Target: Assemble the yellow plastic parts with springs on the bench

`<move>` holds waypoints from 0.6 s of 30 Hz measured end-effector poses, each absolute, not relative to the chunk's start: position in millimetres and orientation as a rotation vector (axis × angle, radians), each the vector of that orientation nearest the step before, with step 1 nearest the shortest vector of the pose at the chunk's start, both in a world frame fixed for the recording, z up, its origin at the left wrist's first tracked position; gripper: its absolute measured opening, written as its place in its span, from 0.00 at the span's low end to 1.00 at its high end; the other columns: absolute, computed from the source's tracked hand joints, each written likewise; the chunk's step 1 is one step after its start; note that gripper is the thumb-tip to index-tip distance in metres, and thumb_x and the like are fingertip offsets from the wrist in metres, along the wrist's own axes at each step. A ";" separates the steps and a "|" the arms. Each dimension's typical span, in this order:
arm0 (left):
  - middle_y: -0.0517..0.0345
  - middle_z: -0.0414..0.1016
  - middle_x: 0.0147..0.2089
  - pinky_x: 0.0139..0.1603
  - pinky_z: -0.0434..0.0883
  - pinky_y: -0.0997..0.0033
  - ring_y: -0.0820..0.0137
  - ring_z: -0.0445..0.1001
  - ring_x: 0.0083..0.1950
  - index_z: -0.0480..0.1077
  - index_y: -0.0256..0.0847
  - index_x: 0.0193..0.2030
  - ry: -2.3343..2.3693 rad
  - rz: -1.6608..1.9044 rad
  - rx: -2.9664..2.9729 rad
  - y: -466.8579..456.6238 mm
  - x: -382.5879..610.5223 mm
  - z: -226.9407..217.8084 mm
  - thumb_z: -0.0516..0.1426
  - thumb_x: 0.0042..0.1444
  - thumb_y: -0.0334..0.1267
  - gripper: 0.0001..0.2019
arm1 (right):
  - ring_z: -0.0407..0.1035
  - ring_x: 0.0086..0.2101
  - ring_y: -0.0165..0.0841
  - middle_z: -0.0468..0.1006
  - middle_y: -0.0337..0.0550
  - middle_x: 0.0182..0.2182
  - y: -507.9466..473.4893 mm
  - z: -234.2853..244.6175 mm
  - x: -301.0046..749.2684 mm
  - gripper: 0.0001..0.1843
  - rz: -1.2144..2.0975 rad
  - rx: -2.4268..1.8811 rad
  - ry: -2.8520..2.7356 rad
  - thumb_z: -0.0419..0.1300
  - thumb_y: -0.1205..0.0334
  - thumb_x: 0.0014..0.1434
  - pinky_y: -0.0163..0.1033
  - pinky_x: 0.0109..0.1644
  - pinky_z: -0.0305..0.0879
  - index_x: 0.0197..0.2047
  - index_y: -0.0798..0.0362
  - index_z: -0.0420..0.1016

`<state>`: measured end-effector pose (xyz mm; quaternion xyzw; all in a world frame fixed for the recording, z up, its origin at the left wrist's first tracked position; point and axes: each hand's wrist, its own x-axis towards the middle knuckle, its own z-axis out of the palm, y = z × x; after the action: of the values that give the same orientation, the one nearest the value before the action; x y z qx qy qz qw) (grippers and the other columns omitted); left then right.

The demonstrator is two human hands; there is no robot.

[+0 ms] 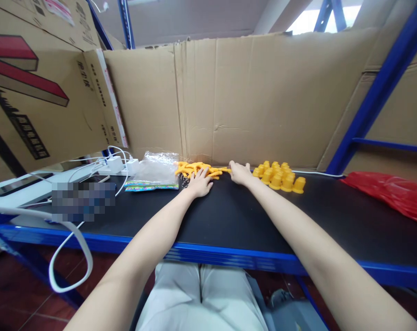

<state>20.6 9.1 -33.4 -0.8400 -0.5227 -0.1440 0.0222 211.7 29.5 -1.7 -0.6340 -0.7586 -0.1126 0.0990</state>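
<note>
Black table (236, 220), blue front edge. Cardboard sheet (263, 101) upright along back edge. Red bag (388, 197) by right edge, cut off by frame. Clear bag (156, 168) near back edge, left of centre. Yellow cups (276, 180), clustered near back edge, right of centre. Tangled yellow pieces (196, 165) between, near back edge; long axis roughly parallel to it. Left hand (199, 184) nearer, fingers spread over pile's near side, nothing visibly enclosed. Right hand (240, 173) at pile's right end, fingers curled; hold impossible to tell. Hidden: pieces beneath left palm, right fingertips. Individual outlines unclear.
</note>
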 end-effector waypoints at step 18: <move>0.54 0.43 0.72 0.64 0.42 0.33 0.50 0.36 0.72 0.66 0.50 0.57 -1.650 -0.558 -2.589 10.4 21.6 -34.3 0.45 0.62 0.46 0.19 | 0.65 0.51 0.44 0.69 0.52 0.52 6.6 15.4 258.1 0.16 -0.249 -1.741 -2.057 0.54 0.64 0.58 0.50 0.55 0.57 0.51 0.53 0.68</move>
<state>21.6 10.4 -34.3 -0.8296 -0.5288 -0.1788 0.0104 258.1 6.6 15.4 -0.6282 -0.7421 -0.0900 0.2158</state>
